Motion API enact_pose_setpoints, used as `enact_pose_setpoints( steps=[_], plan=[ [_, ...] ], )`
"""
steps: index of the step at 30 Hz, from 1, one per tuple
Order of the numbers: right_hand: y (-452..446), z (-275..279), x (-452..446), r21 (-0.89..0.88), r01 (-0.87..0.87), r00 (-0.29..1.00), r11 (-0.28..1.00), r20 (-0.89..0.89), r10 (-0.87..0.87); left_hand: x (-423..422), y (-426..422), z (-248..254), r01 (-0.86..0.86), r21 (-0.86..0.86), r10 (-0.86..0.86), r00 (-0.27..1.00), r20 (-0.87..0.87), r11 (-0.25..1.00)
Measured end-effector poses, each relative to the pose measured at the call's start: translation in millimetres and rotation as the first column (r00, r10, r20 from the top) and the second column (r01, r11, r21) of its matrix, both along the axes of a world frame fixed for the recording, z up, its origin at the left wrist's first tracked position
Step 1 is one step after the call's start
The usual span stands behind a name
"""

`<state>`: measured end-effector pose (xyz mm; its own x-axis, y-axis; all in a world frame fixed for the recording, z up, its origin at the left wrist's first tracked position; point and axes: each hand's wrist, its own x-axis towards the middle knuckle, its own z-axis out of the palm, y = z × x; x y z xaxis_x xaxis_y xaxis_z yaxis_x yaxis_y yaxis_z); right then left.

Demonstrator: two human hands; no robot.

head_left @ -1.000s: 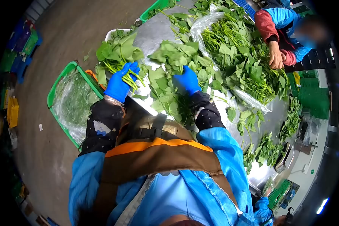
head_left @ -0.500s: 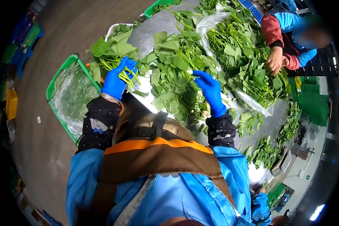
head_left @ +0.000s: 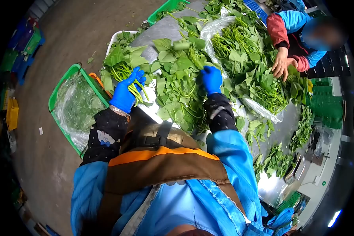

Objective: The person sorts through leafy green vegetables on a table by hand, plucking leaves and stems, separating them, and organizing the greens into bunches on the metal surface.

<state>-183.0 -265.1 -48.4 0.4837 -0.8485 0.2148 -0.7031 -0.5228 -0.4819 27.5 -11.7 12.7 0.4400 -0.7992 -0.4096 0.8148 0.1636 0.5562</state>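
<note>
My left hand (head_left: 126, 91), in a blue glove, is closed around a bunch of leafy green stems (head_left: 124, 70). The leaves fan out above the fingers and the stem ends hang past the palm. My right hand (head_left: 212, 80), also blue-gloved, is closed over the heap of leafy greens (head_left: 181, 94) in front of me. A motion-blurred leafy stem (head_left: 196, 59) runs up and left from its fingers, which are partly hidden from view.
A green crate (head_left: 62, 88) lined with clear plastic stands at left, beside a white bin (head_left: 111, 44). Across the metal table (head_left: 157, 37), a plastic bag (head_left: 208, 33) lies open under more greens. Another person's hands (head_left: 281, 65) touch that pile at right.
My right hand has moved up and left over the heap, with a leafy stem now blurred at its fingers. My left hand has shifted slightly right and down, still gripping its bunch.
</note>
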Motion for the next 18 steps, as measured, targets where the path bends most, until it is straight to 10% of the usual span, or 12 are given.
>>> enact_pose_setpoints(
  steps=[1,6,11,14,18],
  plan=[
    [-1,13,1,0.172,-0.005,0.942,0.985,0.332,-0.053,0,1,3,0.000,0.014,0.000,1.000,0.008,1.000],
    [16,70,-27,0.840,-0.307,0.734,0.447,0.508,-0.450,-7,-5,2,0.063,-0.019,-0.062,0.997,0.048,0.998],
    [43,121,-51,0.597,-0.389,0.505,0.701,0.775,-0.380,-26,-22,14,0.116,-0.032,-0.114,0.993,0.034,0.993],
    [31,95,-59,0.738,-0.266,0.828,0.620,0.504,-0.244,-34,-25,11,0.161,-0.014,-0.160,0.987,0.033,0.987],
    [49,136,-73,0.507,-0.220,0.556,0.833,0.767,-0.320,-42,-27,17,0.161,0.005,-0.161,0.987,0.003,0.987]
  ],
)
